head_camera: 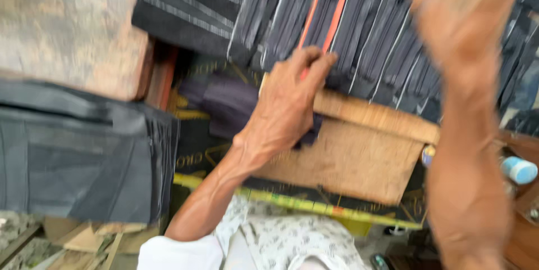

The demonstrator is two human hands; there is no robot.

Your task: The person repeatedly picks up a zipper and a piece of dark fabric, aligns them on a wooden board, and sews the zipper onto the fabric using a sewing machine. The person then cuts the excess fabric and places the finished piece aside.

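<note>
Fingers point(314, 62) of left hand point(286, 107) pressed together on row of dark stitched strips point(370, 28) above wooden board point(348, 157); right hand point(460, 11) raised, blurred, fingers spread.

Soft, even daylight is filling the scene, with no harsh glare and only faint shadows. Motion blur is smearing the whole frame. The right hand point(460, 17), raised close to the lens, is blurring most heavily, its fingers dissolving into streaks. Left of it, the left hand point(289, 101) is showing somewhat clearer, though its edges are softening. The row of dark stitched pieces point(370, 28) behind it is streaking diagonally. Below it, the wooden board point(359, 157) is looking grainy and unfocused.
</note>
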